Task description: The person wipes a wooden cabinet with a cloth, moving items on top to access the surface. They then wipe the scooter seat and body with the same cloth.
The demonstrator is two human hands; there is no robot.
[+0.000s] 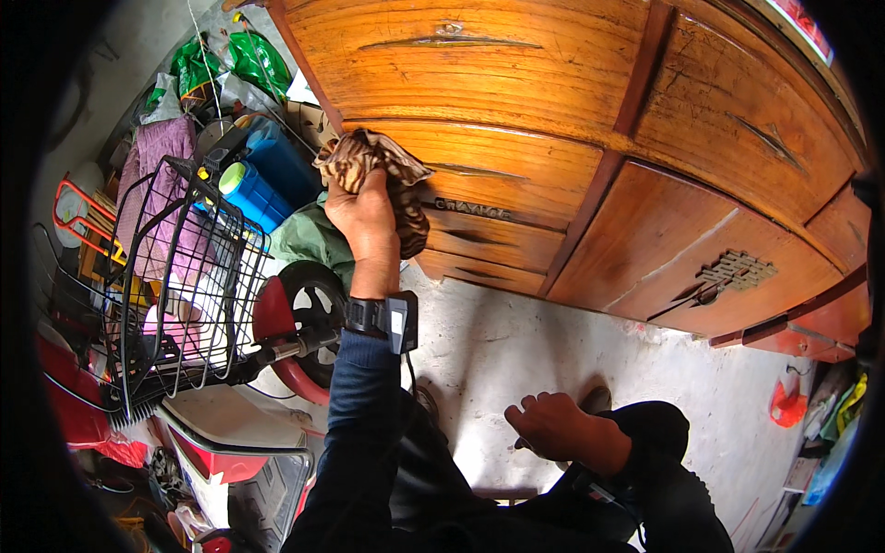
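Observation:
My left hand (pixel 363 218) grips a crumpled brown-and-cream patterned cloth (pixel 377 155) at the left edge of a varnished wooden cabinet (pixel 484 76). Part of the cloth hangs down past my fingers, beside a drawer front (pixel 505 155) with a dark carved pull. Lower on the right, my right hand (pixel 563 427) hovers over my lap near the knee. Its fingers are curled in and nothing shows in them, though the palm is hidden. A black strap with a small device (pixel 402 321) sits on my left wrist.
On the left, a scooter with a black wire basket (pixel 176 276) and front wheel (pixel 314 314) stands close to my left arm. Behind it are a blue container (pixel 256 197), green bags (pixel 259 62) and a purple cloth (pixel 162 159). An orange-red bag (pixel 787 403) lies at right on the concrete floor (pixel 664 366).

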